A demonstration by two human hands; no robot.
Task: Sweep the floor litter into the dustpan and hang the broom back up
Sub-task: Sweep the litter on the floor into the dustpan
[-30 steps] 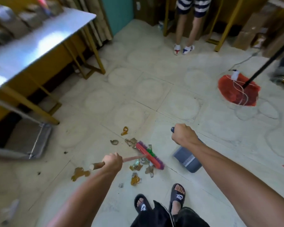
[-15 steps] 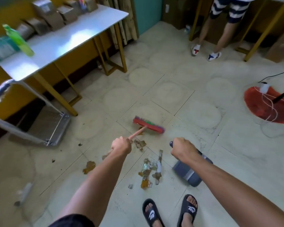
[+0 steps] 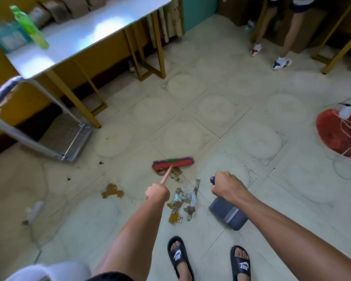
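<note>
My left hand (image 3: 157, 192) grips the pink handle of a broom whose red, green and purple head (image 3: 173, 163) rests on the floor just beyond a few brown scraps. My right hand (image 3: 227, 186) is closed on the dark handle of a grey-blue dustpan (image 3: 228, 217), which sits on the floor to the right of the litter. A pile of brown and silvery litter scraps (image 3: 181, 201) lies between the broom head and my feet. One separate brown scrap (image 3: 111, 191) lies to the left.
A white table with yellow legs (image 3: 93, 35) stands at the back left, a metal platform trolley (image 3: 67, 136) beside it. A red round base with cable (image 3: 340, 136) is at the right. Another person's legs (image 3: 280, 37) stand at the back. My sandalled feet (image 3: 178, 258) are below.
The broom head has gone from among the litter out to the far side of it and turned crosswise. The dustpan has stayed to the right of the pile.
</note>
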